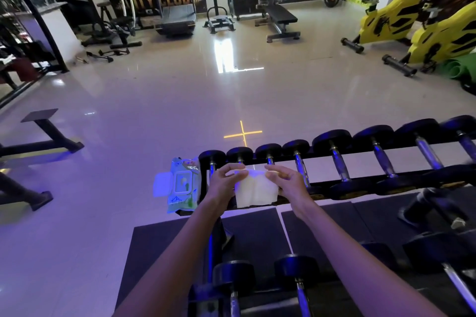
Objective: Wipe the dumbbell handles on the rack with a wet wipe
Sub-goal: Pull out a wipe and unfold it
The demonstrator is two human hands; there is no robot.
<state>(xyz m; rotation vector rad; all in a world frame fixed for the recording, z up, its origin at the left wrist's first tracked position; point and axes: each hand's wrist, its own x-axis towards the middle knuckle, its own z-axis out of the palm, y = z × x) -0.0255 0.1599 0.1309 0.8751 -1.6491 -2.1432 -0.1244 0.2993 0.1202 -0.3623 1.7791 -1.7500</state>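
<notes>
window glare on the floor point(231, 59), purple cast nearby, wide-angle bending at edges.

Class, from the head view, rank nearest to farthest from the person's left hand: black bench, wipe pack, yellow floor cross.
1. wipe pack, just left of the left hand, which pinches the wet wipe.
2. yellow floor cross, on the floor farther ahead.
3. black bench, across the room.

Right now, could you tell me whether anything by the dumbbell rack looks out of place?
The wipe pack lies at the left end of the rack, flap open, and seems to overhang the edge; it could slip off.
</notes>
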